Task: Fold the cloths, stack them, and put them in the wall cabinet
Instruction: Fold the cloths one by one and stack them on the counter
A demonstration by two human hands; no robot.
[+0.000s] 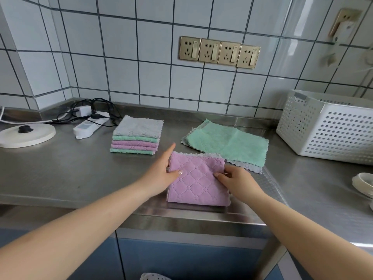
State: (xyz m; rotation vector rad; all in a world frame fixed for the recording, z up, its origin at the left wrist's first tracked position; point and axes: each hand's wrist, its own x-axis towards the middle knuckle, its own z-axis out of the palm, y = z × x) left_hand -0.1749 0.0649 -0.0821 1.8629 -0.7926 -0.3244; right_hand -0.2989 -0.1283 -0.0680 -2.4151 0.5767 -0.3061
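Holding the folded pink quilted cloth (198, 179) at the near edge of the steel counter (60, 172), the person has the left hand (161, 174) on its nine o'clock edge, thumb on top and fingers extended along the side, while the right hand (236, 180) pinches its three o'clock edge between thumb and fingers. The cloth looks light, soft and limp, with a plush, grippy face, so it will likely sag if lifted by one corner; taking it at two opposite edges, or sliding flat fingers under the fold, should keep the layers together. Counted: one pink cloth in hand; one stack of folded cloths (137, 136) at eleven o'clock from it, showing five layers — grey on top, then green, two pink, green; one green cloth (230, 143) lying open at one o'clock, with a grey cloth (249, 166) showing beneath its edge. A white perforated basket (327, 126) sits at two o'clock. No wall cabinet is in view.
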